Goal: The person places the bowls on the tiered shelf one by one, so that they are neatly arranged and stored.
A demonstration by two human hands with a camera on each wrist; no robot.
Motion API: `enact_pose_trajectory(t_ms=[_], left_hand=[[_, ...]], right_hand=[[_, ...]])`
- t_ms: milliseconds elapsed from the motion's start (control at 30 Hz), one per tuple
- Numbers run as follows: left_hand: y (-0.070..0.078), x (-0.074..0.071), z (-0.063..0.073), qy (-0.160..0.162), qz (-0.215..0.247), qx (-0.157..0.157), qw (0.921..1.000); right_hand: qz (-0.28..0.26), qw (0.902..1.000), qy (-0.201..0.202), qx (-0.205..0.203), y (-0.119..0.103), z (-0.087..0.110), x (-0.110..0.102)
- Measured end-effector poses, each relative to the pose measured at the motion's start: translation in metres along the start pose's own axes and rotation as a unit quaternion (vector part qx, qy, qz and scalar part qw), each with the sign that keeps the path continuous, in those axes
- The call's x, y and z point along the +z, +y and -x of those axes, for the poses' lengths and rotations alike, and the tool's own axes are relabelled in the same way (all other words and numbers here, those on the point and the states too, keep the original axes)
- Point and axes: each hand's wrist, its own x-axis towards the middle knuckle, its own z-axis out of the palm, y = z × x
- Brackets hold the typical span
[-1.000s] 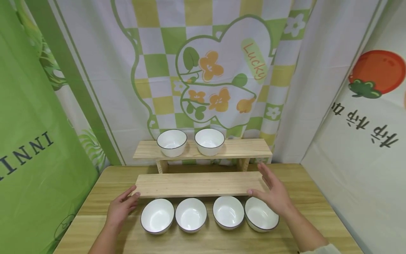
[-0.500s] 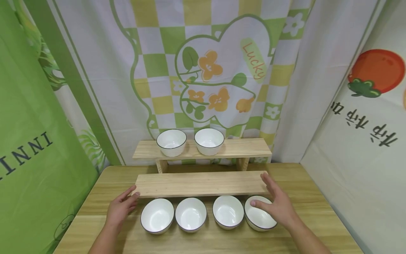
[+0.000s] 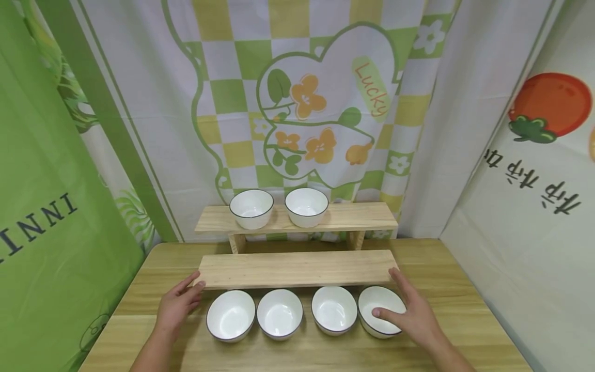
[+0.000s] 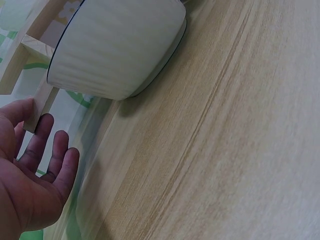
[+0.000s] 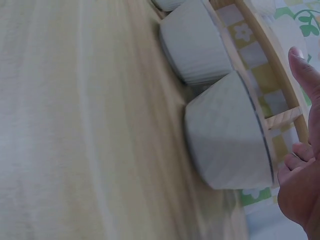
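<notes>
A pale wooden board [image 3: 297, 269] lies across the table behind a front row of several white, dark-rimmed bowls. My left hand [image 3: 174, 310] is at the board's left end; in the left wrist view its thumb and a finger pinch the end of the board [image 4: 39, 107]. At the right end my right hand [image 3: 413, 315] has its fingers extended, fingertips near the board's corner. Its thumb is over the rightmost bowl [image 3: 376, 299], and the fingers appear to hold nothing. That bowl [image 5: 225, 140] stands upright in the right wrist view.
Behind the board stands a raised wooden shelf [image 3: 358, 217] bearing two more white bowls, a left one [image 3: 252, 209] and a right one [image 3: 307, 207]. Patterned cloth [image 3: 321, 129] hangs at the back. The wooden table [image 3: 297, 356] extends in front of the bowls.
My right hand has come down and nearer from above the board's right end, its thumb now over the rightmost bowl. That bowl and the board's right end shifted slightly. The left hand stayed.
</notes>
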Motion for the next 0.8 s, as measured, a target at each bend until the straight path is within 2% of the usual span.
enact_pose_trajectory(t_ms=[367,700,800], left_hand=[[-0.002,0.0,-0.001,0.0,0.003,0.001,1.0],[-0.002,0.0,-0.001,-0.002,0.004,0.003,1.0],[-0.002,0.0,0.0,-0.001,0.003,0.003,1.0]], right_hand=[[0.059,0.9974,0.042,0.0,0.015,0.016,0.008],[0.005,0.9996,0.024,0.014,0.029,0.026,0.01],[0.007,0.9995,0.02,0.023,0.031,0.029,0.011]])
